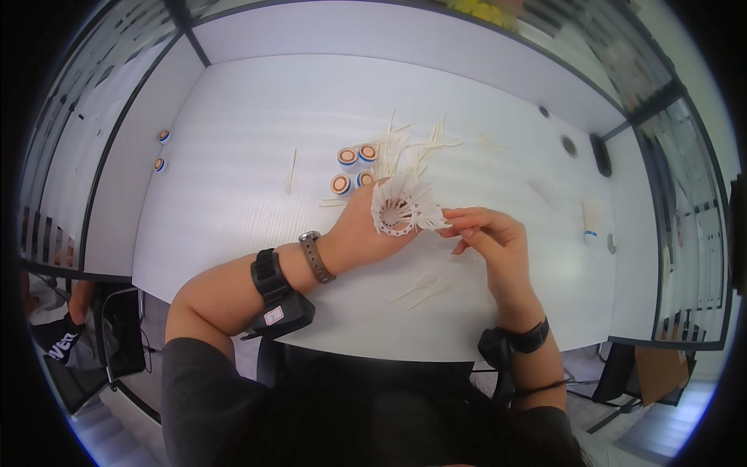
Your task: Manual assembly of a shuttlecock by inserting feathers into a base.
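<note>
White plastic ring (395, 212), bristling with thin pale sticks in a fan, sits held above the white table (233, 194), gripped from below by the left hand (359, 229), fingers curled around its lower rim. Right hand (486, 233), just right of the ring, pinches the outer end of one stick between thumb and forefinger. Risk: sideways pull may snap that stick or pop neighbouring ones from their slots. Loose sticks (412, 144) lie just beyond the ring; four small orange-capped spools (352, 167) to its upper left could roll if bumped.
</note>
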Demonstrator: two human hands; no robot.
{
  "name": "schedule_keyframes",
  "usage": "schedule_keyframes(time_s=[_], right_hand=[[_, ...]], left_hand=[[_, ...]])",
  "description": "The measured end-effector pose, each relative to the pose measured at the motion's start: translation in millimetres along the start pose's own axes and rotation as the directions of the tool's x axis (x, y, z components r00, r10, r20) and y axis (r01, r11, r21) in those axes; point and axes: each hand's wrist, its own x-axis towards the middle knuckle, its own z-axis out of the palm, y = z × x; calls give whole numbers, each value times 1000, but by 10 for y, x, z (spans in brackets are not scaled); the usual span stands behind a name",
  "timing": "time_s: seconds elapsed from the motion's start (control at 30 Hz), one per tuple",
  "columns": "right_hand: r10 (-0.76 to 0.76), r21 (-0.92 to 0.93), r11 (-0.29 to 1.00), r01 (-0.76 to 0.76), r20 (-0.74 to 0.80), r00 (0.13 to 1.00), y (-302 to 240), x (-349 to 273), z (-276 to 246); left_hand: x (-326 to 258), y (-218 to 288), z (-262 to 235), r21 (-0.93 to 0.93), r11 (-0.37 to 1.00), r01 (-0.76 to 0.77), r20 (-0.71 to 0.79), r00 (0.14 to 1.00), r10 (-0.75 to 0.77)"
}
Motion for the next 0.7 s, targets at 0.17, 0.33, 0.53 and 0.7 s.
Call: schedule_keyframes(time_s=[0.17,0.33,0.53,0.7], right_hand=[[-57,83,994,66,-98,993,23,11,-55],[-85,62,994,90,-93,992,-9,11,-57],[-55,124,990,65,-81,995,-9,18,-48],[50,127,991,-47,-22,998,-29,48,-16]], left_hand=[[-9,-65,38,-44,999,-14,8,1000,15],[-6,-48,37,53,997,-58,25,998,57],[-44,-111,62,-138,990,-11,33,999,15],[-59,-133,26,-121,991,-53,42,997,59]])
